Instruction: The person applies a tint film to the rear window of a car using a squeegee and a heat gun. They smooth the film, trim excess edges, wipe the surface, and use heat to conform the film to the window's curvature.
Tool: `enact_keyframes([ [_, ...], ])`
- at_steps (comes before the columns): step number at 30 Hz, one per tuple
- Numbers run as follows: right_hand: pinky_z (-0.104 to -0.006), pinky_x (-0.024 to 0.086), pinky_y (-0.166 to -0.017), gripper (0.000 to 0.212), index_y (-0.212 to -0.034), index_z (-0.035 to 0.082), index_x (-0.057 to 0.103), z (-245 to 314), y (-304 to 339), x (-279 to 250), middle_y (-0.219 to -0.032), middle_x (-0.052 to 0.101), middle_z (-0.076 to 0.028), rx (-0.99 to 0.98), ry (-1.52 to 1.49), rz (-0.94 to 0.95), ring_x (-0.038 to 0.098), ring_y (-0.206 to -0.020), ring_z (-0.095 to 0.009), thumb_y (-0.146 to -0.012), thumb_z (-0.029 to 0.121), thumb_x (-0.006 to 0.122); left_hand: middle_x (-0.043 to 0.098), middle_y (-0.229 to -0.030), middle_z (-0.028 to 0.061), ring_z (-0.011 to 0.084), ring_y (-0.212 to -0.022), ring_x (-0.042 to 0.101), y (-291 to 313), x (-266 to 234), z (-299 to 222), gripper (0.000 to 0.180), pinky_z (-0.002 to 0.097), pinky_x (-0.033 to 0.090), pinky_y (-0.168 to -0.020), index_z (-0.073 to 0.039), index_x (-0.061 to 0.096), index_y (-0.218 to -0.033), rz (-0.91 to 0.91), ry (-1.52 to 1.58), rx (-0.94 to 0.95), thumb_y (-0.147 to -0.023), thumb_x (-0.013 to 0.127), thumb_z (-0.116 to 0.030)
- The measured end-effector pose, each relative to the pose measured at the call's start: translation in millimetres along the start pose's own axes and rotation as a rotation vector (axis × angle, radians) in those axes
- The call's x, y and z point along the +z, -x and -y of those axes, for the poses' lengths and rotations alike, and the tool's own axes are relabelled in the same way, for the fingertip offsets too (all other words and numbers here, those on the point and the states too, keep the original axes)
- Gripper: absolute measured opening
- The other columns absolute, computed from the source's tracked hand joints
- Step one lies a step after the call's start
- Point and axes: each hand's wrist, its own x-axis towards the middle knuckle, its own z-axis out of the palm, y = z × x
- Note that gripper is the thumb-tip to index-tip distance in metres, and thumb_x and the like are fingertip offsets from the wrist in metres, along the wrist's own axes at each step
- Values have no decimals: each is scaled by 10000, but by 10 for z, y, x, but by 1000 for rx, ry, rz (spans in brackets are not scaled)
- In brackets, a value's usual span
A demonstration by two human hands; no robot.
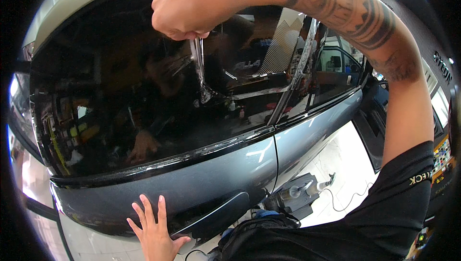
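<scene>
My right hand (185, 11) is closed in a fist in front of the dark side window (96, 102) of a grey car. A crumpled strip of clear film (199, 64) is pinched under its fingers. The strip hangs stretched and wrinkled, its lower end against the glass. From there a thin, pale film edge (261, 91) runs right towards the window pillar. Below the window, my left hand (156, 232) is spread open with nothing in it, in front of the grey door panel (120, 208). Whether its palm touches the panel I cannot tell.
Wrinkled clear film (303, 61) also shows along the pillar. A second side window (336, 68) lies further right. On the white floor stands a grey machine (300, 193) with a cable (338, 208). The glass reflects the room and a hand.
</scene>
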Motion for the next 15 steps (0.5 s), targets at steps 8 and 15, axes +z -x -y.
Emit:
enact_keyframes([
  [8, -398, 474, -616, 304, -627, 21, 639, -5, 162, -129, -649, 637, -136, -54, 66, 5, 626, -655, -245, -814, 262, 636, 97, -1596, 201, 439, -1454, 123, -1, -38, 14, 1361, 655, 195, -1101, -183, 246, -1522, -26, 13, 6, -355, 929, -342],
  [15, -374, 418, -846, 84, -770, 78, 653, 270, 406, -270, -769, 608, -42, 86, 35, 207, 577, -789, -180, -832, 84, 595, 118, -1591, 201, 450, -1453, 109, 26, -36, 62, 1297, 588, 219, -1130, -205, 319, -1491, -22, 122, 6, -352, 933, -304],
])
